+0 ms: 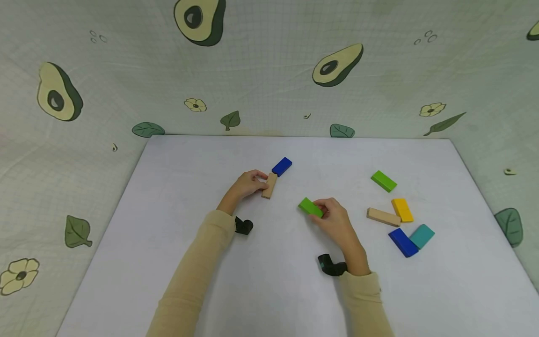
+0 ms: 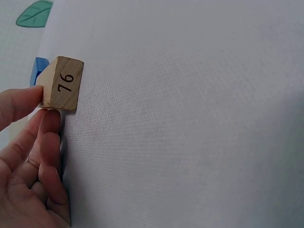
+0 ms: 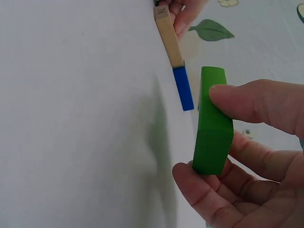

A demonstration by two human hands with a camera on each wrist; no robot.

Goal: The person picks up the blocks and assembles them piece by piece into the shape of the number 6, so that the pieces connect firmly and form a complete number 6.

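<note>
A plain wooden block (image 1: pixel 269 188) lies on the white table, its end marked "76" in the left wrist view. My left hand (image 1: pixel 247 184) pinches it between thumb and fingers. Its far end meets a blue block (image 1: pixel 282 166), set at an angle to it; the two also appear end to end in the right wrist view. To the right, my right hand (image 1: pixel 334 221) grips a green block (image 3: pixel 212 123), thumb on one face and fingers around the other side. A shadow lies beside this block, which appears raised off the table.
On the right of the white table (image 1: pixel 269 290) lie another green block (image 1: pixel 383 181), a wooden block (image 1: pixel 383 217) against a yellow block (image 1: pixel 402 210), and a dark blue block (image 1: pixel 403 242) touching a teal block (image 1: pixel 422 236). An avocado-print cloth (image 1: pixel 269 61) hangs behind the far edge.
</note>
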